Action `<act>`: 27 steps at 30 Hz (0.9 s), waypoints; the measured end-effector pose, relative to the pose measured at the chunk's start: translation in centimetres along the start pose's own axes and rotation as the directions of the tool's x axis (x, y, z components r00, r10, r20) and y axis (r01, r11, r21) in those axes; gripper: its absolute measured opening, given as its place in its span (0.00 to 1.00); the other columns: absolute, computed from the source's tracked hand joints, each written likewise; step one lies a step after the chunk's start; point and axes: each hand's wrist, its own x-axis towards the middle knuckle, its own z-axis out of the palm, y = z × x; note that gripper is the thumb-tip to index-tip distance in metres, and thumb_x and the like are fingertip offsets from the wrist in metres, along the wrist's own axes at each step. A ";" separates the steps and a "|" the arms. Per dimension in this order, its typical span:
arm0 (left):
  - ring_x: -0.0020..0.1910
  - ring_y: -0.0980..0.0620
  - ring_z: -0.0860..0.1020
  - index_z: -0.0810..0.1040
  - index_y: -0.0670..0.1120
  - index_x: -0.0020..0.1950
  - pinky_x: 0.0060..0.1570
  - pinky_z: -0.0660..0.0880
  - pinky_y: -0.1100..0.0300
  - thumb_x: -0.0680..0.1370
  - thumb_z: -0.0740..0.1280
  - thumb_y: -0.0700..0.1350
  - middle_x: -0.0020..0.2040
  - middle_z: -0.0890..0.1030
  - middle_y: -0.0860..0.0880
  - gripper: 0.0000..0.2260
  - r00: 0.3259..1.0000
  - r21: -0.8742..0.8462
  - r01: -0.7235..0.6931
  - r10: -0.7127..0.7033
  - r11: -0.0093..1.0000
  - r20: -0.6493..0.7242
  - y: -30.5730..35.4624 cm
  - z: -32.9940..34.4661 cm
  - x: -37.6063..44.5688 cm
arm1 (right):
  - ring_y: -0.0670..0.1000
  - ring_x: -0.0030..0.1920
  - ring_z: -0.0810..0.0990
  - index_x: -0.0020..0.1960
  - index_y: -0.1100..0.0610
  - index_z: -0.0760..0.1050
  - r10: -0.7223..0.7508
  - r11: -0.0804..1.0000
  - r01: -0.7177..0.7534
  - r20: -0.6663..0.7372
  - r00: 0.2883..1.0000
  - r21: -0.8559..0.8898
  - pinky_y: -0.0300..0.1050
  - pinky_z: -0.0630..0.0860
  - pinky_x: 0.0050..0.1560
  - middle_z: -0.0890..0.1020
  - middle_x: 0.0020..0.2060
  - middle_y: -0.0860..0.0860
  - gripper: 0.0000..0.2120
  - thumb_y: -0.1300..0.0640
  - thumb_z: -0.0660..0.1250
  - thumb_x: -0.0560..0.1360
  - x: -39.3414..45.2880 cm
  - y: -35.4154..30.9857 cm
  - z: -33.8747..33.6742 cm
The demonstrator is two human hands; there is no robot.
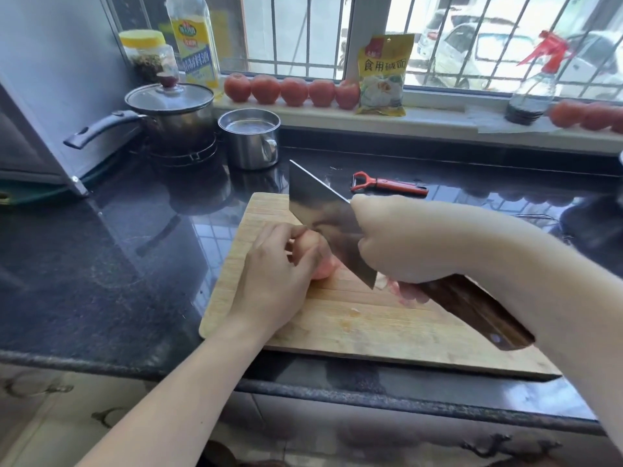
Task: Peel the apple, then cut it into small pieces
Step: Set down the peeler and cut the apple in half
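The peeled apple point(315, 261) sits on the wooden cutting board point(337, 318), toward the board's far-left part, pale and mostly hidden under my fingers. My left hand point(279, 267) lies over it from the near-left side, fingers curled down onto the fruit and holding it against the board. The cleaver point(323, 217) stands edge-down directly to the right of the apple, its broad steel blade touching or just beside my left fingertips; whether the edge has entered the flesh cannot be told. My right hand point(401, 244) is clamped around the cleaver where blade meets handle, and the dark wooden handle point(472, 311) projects from under my wrist toward the board's near-right corner.

Beyond the board's far edge, on the black countertop point(101, 264), lies a red peeler point(387, 185), apart from the board. Beyond the board's far-left corner stands a steel mug point(251, 139), and left of the mug a lidded saucepan point(168, 116) on a burner, handle pointing left. On the windowsill behind the board: a row of tomatoes point(291, 91), a yellow packet point(384, 75), an oil bottle point(194, 42), a yellow-capped jar point(148, 55), and, far right, a spray bottle point(536, 89) with a red trigger beside further tomatoes.
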 end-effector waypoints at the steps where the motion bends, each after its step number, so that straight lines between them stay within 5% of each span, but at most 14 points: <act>1: 0.55 0.56 0.78 0.80 0.50 0.60 0.55 0.78 0.51 0.79 0.70 0.53 0.56 0.79 0.56 0.12 1.000 -0.017 0.020 -0.020 1.000 -0.006 -0.3 0.0 0.2 | 0.54 0.28 0.81 0.53 0.57 0.67 -0.003 1.000 0.003 0.005 1.000 -0.012 0.52 0.84 0.35 0.80 0.38 0.57 0.03 0.59 0.56 0.80 0.4 -0.3 0.1; 6: 0.54 0.58 0.78 0.82 0.52 0.56 0.52 0.73 0.66 0.82 0.66 0.55 0.53 0.81 0.57 0.10 0.993 -0.062 0.116 -0.117 0.991 -0.015 -0.8 -0.6 1.1 | 0.55 0.25 0.80 0.53 0.58 0.64 -0.023 0.999 0.023 0.014 1.000 0.022 0.51 0.82 0.28 0.78 0.42 0.59 0.05 0.57 0.54 0.81 1.0 -2.0 0.0; 11: 0.58 0.55 0.78 0.79 0.53 0.65 0.60 0.76 0.53 0.84 0.63 0.53 0.58 0.81 0.55 0.12 0.995 -0.060 0.066 -0.070 0.996 -0.075 -1.2 -0.6 1.0 | 0.54 0.23 0.80 0.52 0.55 0.62 -0.030 0.999 0.031 -0.025 0.999 0.038 0.45 0.77 0.20 0.73 0.44 0.58 0.02 0.59 0.56 0.81 1.9 -2.6 1.0; 16: 0.57 0.63 0.73 0.80 0.51 0.60 0.58 0.69 0.71 0.74 0.76 0.50 0.57 0.78 0.56 0.16 0.995 0.012 -0.104 0.104 0.994 0.004 -1.2 -1.0 1.0 | 0.56 0.28 0.81 0.48 0.53 0.61 -0.037 0.999 0.039 -0.050 0.998 0.028 0.49 0.81 0.26 0.74 0.45 0.58 0.05 0.58 0.57 0.81 2.4 -1.7 1.1; 21: 0.57 0.58 0.77 0.81 0.52 0.58 0.55 0.76 0.66 0.70 0.77 0.52 0.55 0.78 0.58 0.17 0.999 0.020 -0.048 0.047 0.999 0.021 -2.2 -1.5 1.7 | 0.54 0.25 0.79 0.42 0.50 0.58 -0.049 0.999 0.048 -0.083 0.995 -0.012 0.45 0.77 0.21 0.72 0.41 0.55 0.14 0.59 0.61 0.81 2.9 -2.0 1.9; 24: 0.57 0.57 0.77 0.81 0.53 0.57 0.50 0.76 0.72 0.72 0.78 0.51 0.55 0.79 0.57 0.16 1.000 -0.049 0.006 -0.004 0.999 0.024 -2.4 -1.5 2.0 | 0.55 0.25 0.80 0.44 0.52 0.59 -0.057 0.997 0.063 -0.102 0.993 0.048 0.51 0.79 0.21 0.71 0.42 0.55 0.11 0.59 0.60 0.81 3.1 -2.1 2.3; 27: 0.58 0.57 0.78 0.81 0.55 0.59 0.53 0.78 0.66 0.73 0.77 0.53 0.56 0.80 0.58 0.16 1.000 -0.039 0.014 -0.014 0.999 0.001 -2.5 -1.3 2.5 | 0.56 0.29 0.81 0.49 0.53 0.61 -0.036 0.996 0.046 -0.121 0.992 0.074 0.55 0.81 0.24 0.72 0.42 0.55 0.08 0.58 0.61 0.81 3.4 -2.0 2.3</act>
